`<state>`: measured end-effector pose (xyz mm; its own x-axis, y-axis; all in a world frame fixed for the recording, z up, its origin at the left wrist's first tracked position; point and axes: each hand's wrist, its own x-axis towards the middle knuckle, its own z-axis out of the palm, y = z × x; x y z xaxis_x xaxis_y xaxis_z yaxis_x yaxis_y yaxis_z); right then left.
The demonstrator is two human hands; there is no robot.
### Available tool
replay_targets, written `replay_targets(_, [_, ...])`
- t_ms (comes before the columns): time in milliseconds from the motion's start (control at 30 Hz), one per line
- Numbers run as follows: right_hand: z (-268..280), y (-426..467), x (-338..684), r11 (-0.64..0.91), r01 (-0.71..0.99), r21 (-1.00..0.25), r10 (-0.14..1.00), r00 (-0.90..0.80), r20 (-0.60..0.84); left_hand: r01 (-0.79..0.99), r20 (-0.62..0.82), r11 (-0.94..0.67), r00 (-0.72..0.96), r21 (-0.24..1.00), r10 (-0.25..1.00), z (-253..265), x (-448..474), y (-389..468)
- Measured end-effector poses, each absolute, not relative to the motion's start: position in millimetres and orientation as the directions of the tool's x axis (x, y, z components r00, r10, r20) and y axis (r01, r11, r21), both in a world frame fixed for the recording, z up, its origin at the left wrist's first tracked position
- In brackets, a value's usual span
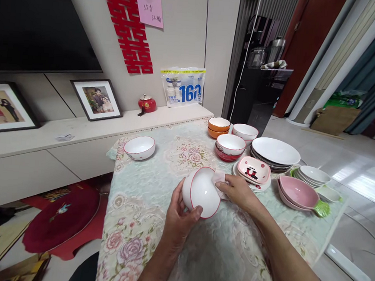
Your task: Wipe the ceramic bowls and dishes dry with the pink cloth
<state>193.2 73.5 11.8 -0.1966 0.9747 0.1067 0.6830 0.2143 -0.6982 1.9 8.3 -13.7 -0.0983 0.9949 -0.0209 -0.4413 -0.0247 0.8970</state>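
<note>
My left hand [181, 213] grips a white bowl [204, 194] with a thin red rim, thumb over the edge and fingers around the outside. The bowl is tilted above the table, its inside turned toward me. A pale pinkish cloth [219, 179] is pinched in my right hand [235, 188] and touches the bowl's right rim; part of it is hidden by the fingers. Another white bowl [140, 147] with a red rim stands upright at the table's back left. Right of the held bowl, pink-edged cartoon dishes [254, 170] sit on white plates.
The table wears a floral cloth [135, 223]. Orange bowls [219, 125], stacked white and red bowls [231, 145], large white plates [276, 151], small white dishes [314, 174] and pink leaf-handled bowls [298, 193] line its right side. Behind, a cabinet holds a red jar [147, 104] and picture frames [97, 99].
</note>
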Motion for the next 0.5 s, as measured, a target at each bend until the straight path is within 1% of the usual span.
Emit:
replay_targets(100, [1.0, 78.0, 196.0, 0.205, 0.617, -0.76, 0.969, -0.235, 0.071, -0.46, -0.006, -0.037, -0.092, 0.887, 0.996, -12.3, 2.7, 8.5])
replay_targets(167, [-3.7, 80.0, 196.0, 0.213, 0.598, -0.773, 0.971, -0.215, 0.101, -0.465, 0.009, -0.055, -0.102, 0.883, 0.995, -11.1, 5.0, 8.1])
replay_targets(233, [-5.1, 80.4, 193.9, 0.239, 0.601, -0.763, 0.971, -0.16, 0.179, -0.462, 0.008, -0.055, -0.104, 0.885, 0.995, -10.4, 7.2, 7.4])
replay_targets(333, [-2.5, 78.5, 188.8, 0.321, 0.631, -0.706, 0.937, -0.102, 0.335, -0.445, -0.013, -0.024, -0.079, 0.895, 0.997, -11.8, 9.4, 6.1])
replay_targets(500, [2.7, 74.1, 185.3, 0.456, 0.678, -0.577, 0.845, -0.126, 0.52, -0.442, 0.034, -0.043, -0.027, 0.896, 0.999, -18.6, 13.7, 2.9])
